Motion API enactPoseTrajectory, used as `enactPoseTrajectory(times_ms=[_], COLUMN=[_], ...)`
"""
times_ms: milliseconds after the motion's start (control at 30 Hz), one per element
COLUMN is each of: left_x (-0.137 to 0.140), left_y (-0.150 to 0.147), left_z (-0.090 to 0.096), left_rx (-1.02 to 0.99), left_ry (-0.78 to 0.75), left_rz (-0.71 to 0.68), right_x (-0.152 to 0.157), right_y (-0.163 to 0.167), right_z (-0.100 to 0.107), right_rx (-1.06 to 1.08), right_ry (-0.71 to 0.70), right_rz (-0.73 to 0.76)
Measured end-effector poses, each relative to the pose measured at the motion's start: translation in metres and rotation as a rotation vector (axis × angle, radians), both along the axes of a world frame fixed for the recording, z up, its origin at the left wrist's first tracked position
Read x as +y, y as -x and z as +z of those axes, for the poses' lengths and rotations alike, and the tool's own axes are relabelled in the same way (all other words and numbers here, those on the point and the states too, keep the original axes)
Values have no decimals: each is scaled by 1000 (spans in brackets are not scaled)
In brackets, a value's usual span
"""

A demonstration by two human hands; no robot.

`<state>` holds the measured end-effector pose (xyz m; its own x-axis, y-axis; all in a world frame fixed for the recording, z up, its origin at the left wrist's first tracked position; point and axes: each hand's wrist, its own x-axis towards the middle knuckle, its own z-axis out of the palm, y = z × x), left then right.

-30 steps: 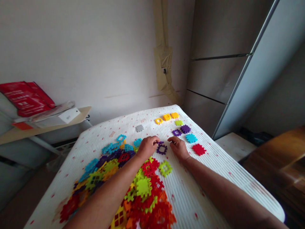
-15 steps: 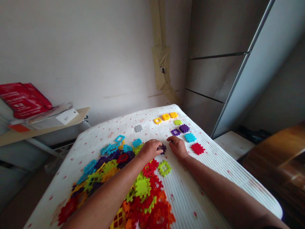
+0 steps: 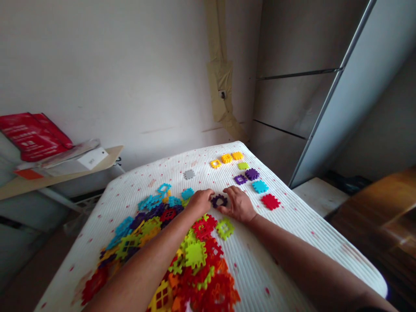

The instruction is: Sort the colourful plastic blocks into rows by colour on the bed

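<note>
A dark purple toothed building tile with a large round opening is between my two hands. My right hand has its thumb and fingers around the tile's right side. My left hand is at the tile's left edge, fingers bent and close to it; whether they still press on it is hard to see. Just below lies a lime green tile with a cut-out centre. Under and beside my left forearm spreads a pile of mixed toothed tiles, partly hidden by the arm.
Along the table's far right are yellow tiles, a lime tile, purple tiles, a blue tile and a red tile. A grey tile lies farther left. A grey cabinet stands behind.
My right hand has moved left to the purple tile and closed around its right side. My left hand has shifted slightly left, leaving more of the tile showing.
</note>
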<state>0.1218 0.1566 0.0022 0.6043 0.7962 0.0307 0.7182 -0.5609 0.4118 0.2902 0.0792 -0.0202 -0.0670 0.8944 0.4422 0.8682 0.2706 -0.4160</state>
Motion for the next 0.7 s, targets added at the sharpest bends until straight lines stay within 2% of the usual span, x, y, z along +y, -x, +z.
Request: enactPoseTrajectory(times_ms=[100, 267, 467, 700], left_x=[-2, -4, -8, -11], left_y=[-4, -5, -3, 0], left_z=[2, 7, 11, 9], left_rx=[-9, -27, -43, -46], left_ry=[13, 34, 64, 88], left_rz=[22, 45, 76, 97], right_x=[-2, 1, 5, 4], right_y=[6, 12, 12, 12], right_z=[2, -2, -9, -1], right_rx=[-120, -203, -193, -172], right_ry=[23, 51, 62, 130], right_rz=[-19, -65, -46, -32])
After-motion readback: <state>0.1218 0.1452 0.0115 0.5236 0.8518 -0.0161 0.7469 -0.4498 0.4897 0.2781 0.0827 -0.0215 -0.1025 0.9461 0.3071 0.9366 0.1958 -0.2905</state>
